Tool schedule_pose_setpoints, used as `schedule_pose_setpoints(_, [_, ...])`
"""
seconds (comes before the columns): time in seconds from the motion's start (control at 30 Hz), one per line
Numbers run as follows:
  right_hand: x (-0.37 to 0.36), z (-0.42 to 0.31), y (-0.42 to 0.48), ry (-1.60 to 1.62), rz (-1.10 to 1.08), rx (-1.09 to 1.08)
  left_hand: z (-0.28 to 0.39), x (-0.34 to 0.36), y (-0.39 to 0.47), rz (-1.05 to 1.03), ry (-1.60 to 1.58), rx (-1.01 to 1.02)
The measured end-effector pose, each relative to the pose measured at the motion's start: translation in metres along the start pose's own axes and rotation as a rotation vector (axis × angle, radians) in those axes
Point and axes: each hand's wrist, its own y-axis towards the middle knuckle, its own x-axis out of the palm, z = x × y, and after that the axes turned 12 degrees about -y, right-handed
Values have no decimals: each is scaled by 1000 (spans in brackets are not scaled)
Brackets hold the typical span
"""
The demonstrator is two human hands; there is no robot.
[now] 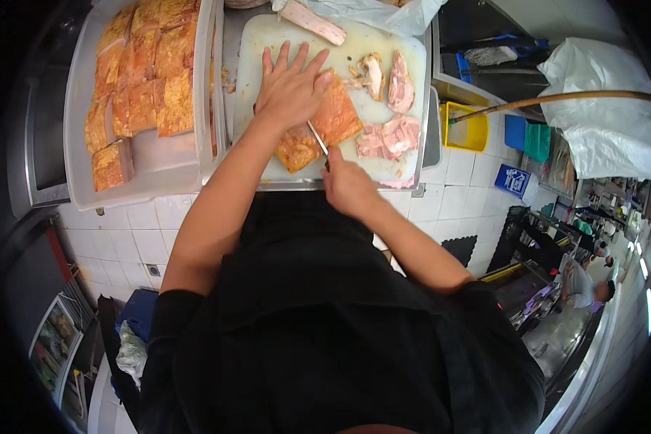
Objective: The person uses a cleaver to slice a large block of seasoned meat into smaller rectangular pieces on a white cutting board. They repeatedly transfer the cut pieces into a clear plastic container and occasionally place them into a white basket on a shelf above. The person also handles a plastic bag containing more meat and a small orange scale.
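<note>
A slab of cooked pork with golden crackling skin lies on a white cutting board. My left hand presses flat on the slab's far left part with its fingers spread. In my right hand is the handle of a knife, mostly covered by my fingers. Its narrow blade crosses the slab's skin, and the tip end is hidden near my left hand. Pale trimmed meat slices rest right of the slab. Beyond them are a browned offcut and a longer strip of meat.
At left, a translucent plastic tub holds several crackling pork blocks. A long pale meat piece and clear plastic sheeting lie at the board's far edge. On the right are a yellow bucket and a wooden pole. A person stands farther off.
</note>
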Motion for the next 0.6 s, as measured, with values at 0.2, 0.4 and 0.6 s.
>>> schedule_pose_setpoints(0.2, [7,25,-31,91,160,-136,-12,1,-8,176,-148,123])
schedule_pose_setpoints(0.4, [-14,64,-129,-4,-41,-4,-19,-5,-5,-33,-187,-17])
schedule_pose_setpoints(0.6, [-66,91,-203,225,-89,157,66,-37,-14,-410,143,12])
